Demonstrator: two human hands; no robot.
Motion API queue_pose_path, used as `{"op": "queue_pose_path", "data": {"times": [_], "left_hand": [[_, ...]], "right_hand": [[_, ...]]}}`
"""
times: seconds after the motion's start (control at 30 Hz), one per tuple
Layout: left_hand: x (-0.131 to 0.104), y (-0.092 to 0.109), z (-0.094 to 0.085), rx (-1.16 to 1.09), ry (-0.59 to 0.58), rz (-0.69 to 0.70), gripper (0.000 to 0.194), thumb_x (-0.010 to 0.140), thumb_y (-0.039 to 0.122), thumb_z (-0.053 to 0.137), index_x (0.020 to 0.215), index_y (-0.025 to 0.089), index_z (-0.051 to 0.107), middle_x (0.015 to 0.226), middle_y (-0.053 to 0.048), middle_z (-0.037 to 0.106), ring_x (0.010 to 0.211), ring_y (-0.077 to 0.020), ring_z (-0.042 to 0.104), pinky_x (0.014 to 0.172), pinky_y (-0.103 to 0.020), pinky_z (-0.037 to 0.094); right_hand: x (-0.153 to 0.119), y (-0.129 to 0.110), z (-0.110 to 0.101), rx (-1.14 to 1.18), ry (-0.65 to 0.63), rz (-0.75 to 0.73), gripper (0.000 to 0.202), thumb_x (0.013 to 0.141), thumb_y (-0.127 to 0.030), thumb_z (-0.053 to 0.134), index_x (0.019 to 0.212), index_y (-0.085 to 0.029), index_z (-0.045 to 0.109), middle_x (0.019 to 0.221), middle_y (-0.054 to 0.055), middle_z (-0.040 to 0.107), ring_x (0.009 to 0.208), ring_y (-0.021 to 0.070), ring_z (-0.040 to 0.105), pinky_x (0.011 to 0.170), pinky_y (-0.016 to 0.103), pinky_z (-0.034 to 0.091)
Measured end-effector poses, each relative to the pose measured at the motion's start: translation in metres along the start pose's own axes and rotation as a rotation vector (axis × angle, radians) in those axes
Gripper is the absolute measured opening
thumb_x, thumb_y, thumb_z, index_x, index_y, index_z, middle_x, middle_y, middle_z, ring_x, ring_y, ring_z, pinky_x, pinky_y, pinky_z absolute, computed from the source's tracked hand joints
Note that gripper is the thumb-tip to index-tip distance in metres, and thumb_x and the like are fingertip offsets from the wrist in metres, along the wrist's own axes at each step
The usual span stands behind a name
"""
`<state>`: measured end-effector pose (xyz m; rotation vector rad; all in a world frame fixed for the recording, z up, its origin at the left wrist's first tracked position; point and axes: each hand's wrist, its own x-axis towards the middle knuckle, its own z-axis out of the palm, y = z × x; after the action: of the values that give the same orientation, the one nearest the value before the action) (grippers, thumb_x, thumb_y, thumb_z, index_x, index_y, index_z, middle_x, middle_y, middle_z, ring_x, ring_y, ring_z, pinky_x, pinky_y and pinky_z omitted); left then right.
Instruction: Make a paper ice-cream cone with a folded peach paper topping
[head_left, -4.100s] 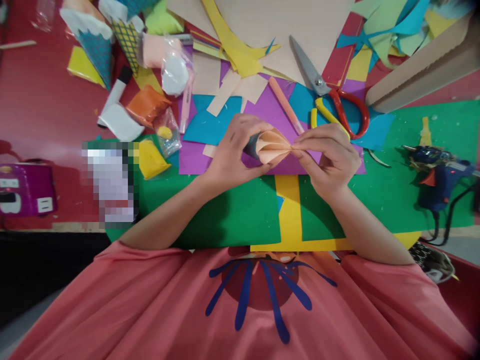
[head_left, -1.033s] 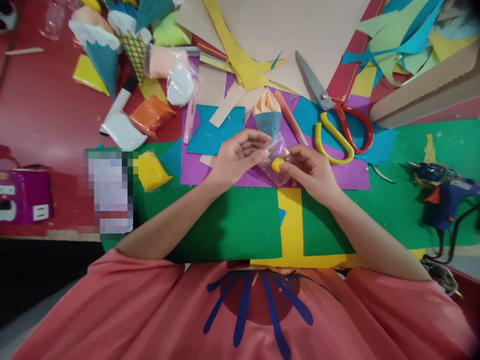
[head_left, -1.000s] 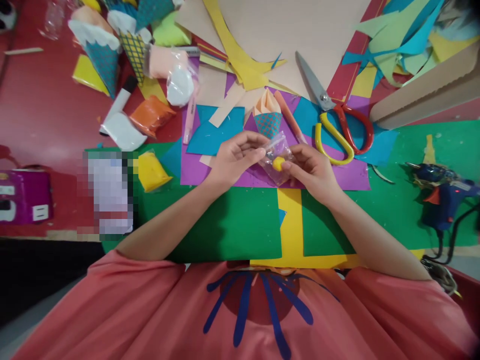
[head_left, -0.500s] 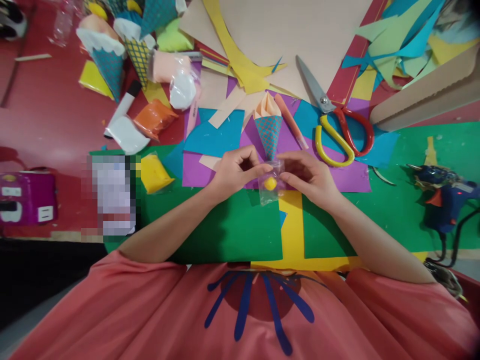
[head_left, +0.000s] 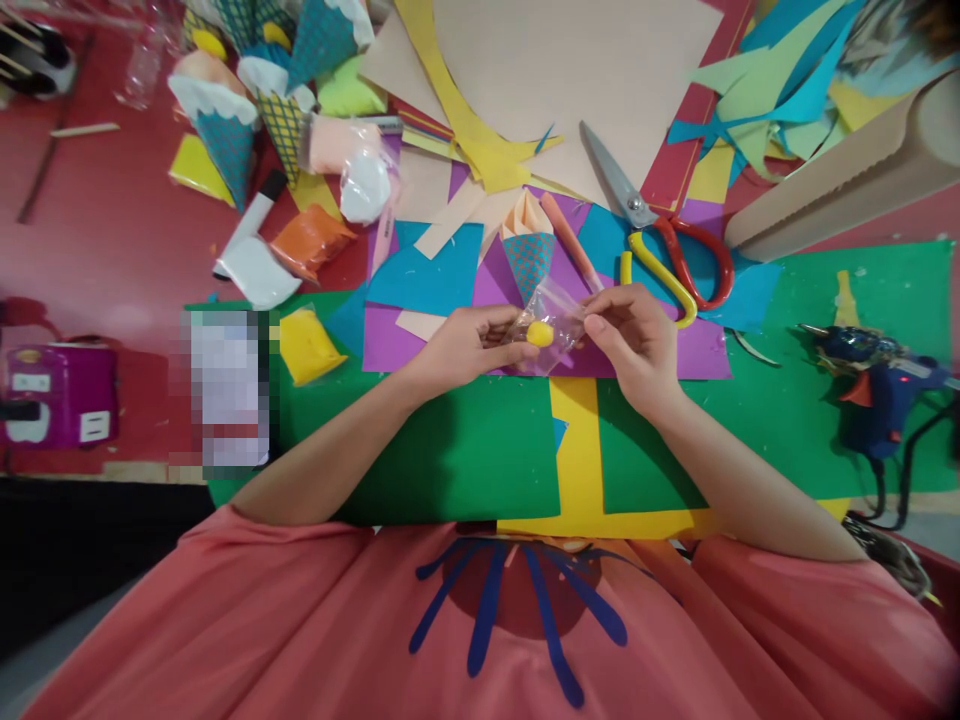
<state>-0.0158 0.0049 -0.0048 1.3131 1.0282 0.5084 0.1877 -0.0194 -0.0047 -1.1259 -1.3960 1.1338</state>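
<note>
Between my hands is a small clear plastic bag (head_left: 556, 350) with a yellow lump of clay (head_left: 539, 333) inside it. My left hand (head_left: 474, 345) pinches the bag's left side, thumb close to the lump. At the upper right edge of the bag, my right hand (head_left: 636, 340) grips it between thumb and fingers. Just beyond the bag lies a small paper cone (head_left: 527, 245), blue with an orange pattern and a folded peach top; the bag overlaps its tip. An orange-pink stick, perhaps a pen (head_left: 570, 238), rests beside the cone.
Large scissors (head_left: 667, 235) with red and yellow handles lie beyond my right hand. A blue glue gun (head_left: 889, 400) with a lit red light sits far right. Packets of clay, such as an orange one (head_left: 311, 243), and finished cones (head_left: 225, 140) are at left. A phone (head_left: 231, 390) lies nearer.
The bag has turned, its top edge swinging to the upper right, and has risen slightly. My right hand has moved a little right with that edge. The view has shifted slightly.
</note>
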Motion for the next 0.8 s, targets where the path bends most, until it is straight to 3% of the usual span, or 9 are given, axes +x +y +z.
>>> {"op": "queue_pose_path", "data": {"times": [0.2, 0.27, 0.33, 0.47, 0.6, 0.8], "left_hand": [[-0.003, 0.001, -0.004, 0.026, -0.090, -0.071, 0.034, 0.071, 0.047, 0.072, 0.077, 0.014, 0.065, 0.061, -0.003, 0.068, 0.054, -0.0119, 0.064, 0.050, -0.020, 0.050], [-0.003, 0.003, -0.005, 0.057, -0.108, -0.045, 0.032, 0.073, 0.046, 0.071, 0.076, 0.015, 0.064, 0.061, -0.002, 0.068, 0.055, -0.0120, 0.065, 0.051, -0.021, 0.050], [-0.003, 0.005, -0.006, 0.099, -0.109, -0.004, 0.030, 0.074, 0.044, 0.070, 0.074, 0.015, 0.063, 0.063, -0.002, 0.067, 0.056, -0.0117, 0.064, 0.052, -0.021, 0.050], [-0.004, 0.008, -0.002, 0.153, -0.047, 0.072, 0.026, 0.072, 0.040, 0.068, 0.079, 0.016, 0.062, 0.069, 0.000, 0.066, 0.063, -0.0106, 0.063, 0.056, -0.019, 0.048], [-0.006, 0.010, 0.007, 0.144, 0.023, 0.093, 0.026, 0.072, 0.039, 0.064, 0.084, 0.016, 0.059, 0.065, 0.002, 0.061, 0.055, -0.0074, 0.053, 0.051, -0.018, 0.042], [-0.009, 0.015, 0.014, 0.183, 0.056, 0.137, 0.020, 0.069, 0.033, 0.063, 0.078, 0.017, 0.055, 0.069, 0.003, 0.057, 0.061, -0.0071, 0.047, 0.055, -0.018, 0.039]], "right_hand": [[0.001, -0.003, -0.008, -0.067, -0.140, -0.074, 0.015, 0.091, -0.035, 0.054, 0.098, -0.025, 0.064, 0.097, 0.003, 0.068, 0.084, 0.0130, 0.064, 0.074, 0.030, 0.055], [0.002, -0.003, -0.008, -0.025, -0.182, -0.014, 0.014, 0.088, -0.036, 0.059, 0.096, -0.025, 0.061, 0.093, 0.001, 0.066, 0.079, 0.0114, 0.063, 0.068, 0.026, 0.055], [0.003, -0.003, -0.006, 0.037, -0.215, 0.086, 0.025, 0.080, -0.038, 0.069, 0.096, -0.025, 0.055, 0.090, -0.001, 0.063, 0.072, 0.0099, 0.062, 0.058, 0.022, 0.051], [0.002, 0.000, 0.002, 0.098, -0.239, 0.201, 0.046, 0.072, -0.041, 0.077, 0.102, -0.025, 0.047, 0.088, -0.002, 0.060, 0.073, 0.0103, 0.062, 0.061, 0.023, 0.052], [-0.003, 0.000, 0.008, 0.131, -0.245, 0.217, 0.045, 0.074, -0.043, 0.074, 0.104, -0.024, 0.047, 0.092, 0.000, 0.061, 0.080, 0.0120, 0.064, 0.072, 0.027, 0.056], [-0.007, -0.002, 0.010, 0.109, -0.299, 0.230, 0.039, 0.074, -0.042, 0.074, 0.097, -0.020, 0.052, 0.086, 0.001, 0.060, 0.076, 0.0114, 0.061, 0.069, 0.026, 0.054]]}}
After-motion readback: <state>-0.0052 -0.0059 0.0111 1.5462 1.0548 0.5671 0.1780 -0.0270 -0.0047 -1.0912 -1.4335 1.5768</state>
